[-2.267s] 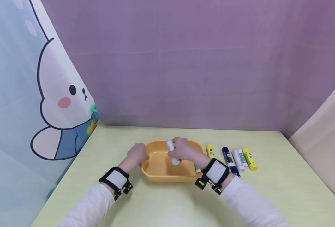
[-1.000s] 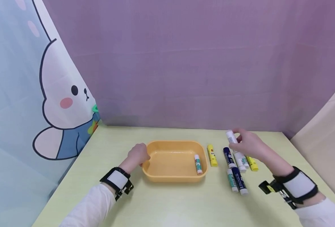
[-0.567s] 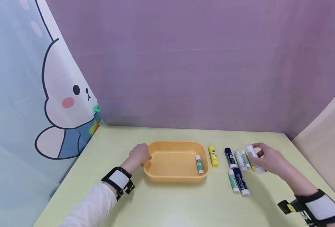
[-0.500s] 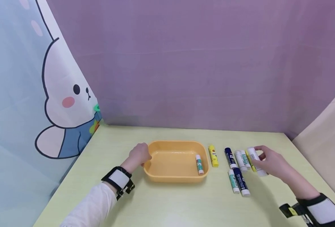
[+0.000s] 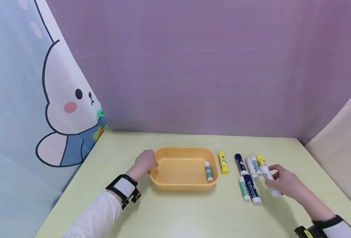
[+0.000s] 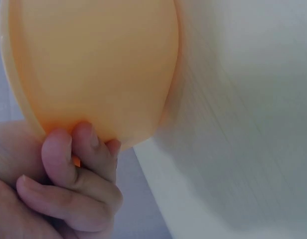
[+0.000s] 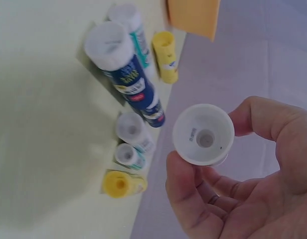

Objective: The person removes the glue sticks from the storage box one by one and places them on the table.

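My left hand (image 5: 146, 161) grips the left end of an orange plastic tray (image 5: 181, 187); in the left wrist view its curled fingers (image 6: 88, 186) hold the rim. Inside the tray, at its right end, lies a small white-and-teal glue stick (image 5: 208, 172). My right hand (image 5: 288, 181) pinches a white glue stick (image 5: 269, 180) between thumb and fingers, just in front of a yellow glue stick (image 5: 260, 160). The right wrist view shows the held stick's round hollow end (image 7: 203, 134). Whether it touches the table is unclear.
Beside the tray lies another yellow glue stick (image 5: 223, 162). A back row holds a navy glue stick (image 5: 241, 164), a white one (image 5: 251, 167) and a teal-labelled one (image 5: 256, 166). Nearer me lie a teal-labelled stick (image 5: 244, 189) and a larger navy one (image 5: 252, 189).
My right hand has carried the white glue stick from above the tray to the right, over the row, then down and towards me. The left hand keeps its grip on the tray.
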### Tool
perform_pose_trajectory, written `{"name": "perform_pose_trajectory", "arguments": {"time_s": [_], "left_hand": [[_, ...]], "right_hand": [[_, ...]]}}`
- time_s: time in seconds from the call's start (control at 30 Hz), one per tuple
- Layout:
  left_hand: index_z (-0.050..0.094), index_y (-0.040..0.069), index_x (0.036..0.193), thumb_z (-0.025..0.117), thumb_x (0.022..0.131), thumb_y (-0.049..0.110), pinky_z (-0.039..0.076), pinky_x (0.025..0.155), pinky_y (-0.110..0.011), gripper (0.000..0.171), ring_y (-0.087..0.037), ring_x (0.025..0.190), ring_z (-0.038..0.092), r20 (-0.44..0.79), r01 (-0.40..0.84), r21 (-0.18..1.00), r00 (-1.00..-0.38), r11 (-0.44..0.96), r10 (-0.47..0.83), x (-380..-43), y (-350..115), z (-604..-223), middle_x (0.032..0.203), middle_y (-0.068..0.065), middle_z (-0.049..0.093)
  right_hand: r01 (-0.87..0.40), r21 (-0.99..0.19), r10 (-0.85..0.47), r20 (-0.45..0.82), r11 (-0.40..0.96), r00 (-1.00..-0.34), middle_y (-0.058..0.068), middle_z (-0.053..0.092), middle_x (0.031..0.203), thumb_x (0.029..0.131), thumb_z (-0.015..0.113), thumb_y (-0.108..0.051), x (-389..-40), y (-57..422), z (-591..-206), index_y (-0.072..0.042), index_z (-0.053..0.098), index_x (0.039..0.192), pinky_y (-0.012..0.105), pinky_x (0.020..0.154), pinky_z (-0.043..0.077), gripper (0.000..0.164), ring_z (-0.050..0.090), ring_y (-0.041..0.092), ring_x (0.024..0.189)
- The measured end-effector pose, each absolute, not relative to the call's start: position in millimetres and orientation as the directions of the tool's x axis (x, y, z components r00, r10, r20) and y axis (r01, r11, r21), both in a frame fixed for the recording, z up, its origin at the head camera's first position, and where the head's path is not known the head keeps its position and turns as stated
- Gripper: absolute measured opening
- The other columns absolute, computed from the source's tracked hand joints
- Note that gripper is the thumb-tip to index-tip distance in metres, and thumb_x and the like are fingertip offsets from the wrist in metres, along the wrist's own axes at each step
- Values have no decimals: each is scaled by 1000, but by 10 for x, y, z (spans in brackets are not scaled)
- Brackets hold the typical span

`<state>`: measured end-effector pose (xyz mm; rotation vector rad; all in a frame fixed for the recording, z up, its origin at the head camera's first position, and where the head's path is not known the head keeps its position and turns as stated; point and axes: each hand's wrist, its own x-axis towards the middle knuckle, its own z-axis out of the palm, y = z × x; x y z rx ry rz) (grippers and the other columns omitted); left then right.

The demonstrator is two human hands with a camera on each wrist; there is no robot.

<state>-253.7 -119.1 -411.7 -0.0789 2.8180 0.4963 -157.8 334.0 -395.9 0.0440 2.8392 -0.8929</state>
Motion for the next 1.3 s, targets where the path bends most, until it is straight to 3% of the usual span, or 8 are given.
{"name": "perform_pose_trajectory", "arguments": {"time_s": [0.57,1.3], "left_hand": [[59,-2,94,62,82,9,43,37,-21,17,-14,41,58,-277,-96,322,-961,942,-3,-2536,-1203,-4125,58,-8,61],[59,-3,96,63,83,10,43,37,-20,19,-14,41,58,-275,-89,333,-961,939,7,-2533,-1211,-4121,58,-7,61]], "right_hand": [[164,-523,8,-288,836,-958,14,59,87,82,64,-21,-1518,3349,-4362,9,41,121,32,51,50,54,55,16,65],[177,-493,7,-327,852,-945,14,58,90,80,65,-20,-1550,3350,-4468,7,44,118,31,51,49,51,54,16,67]]}}
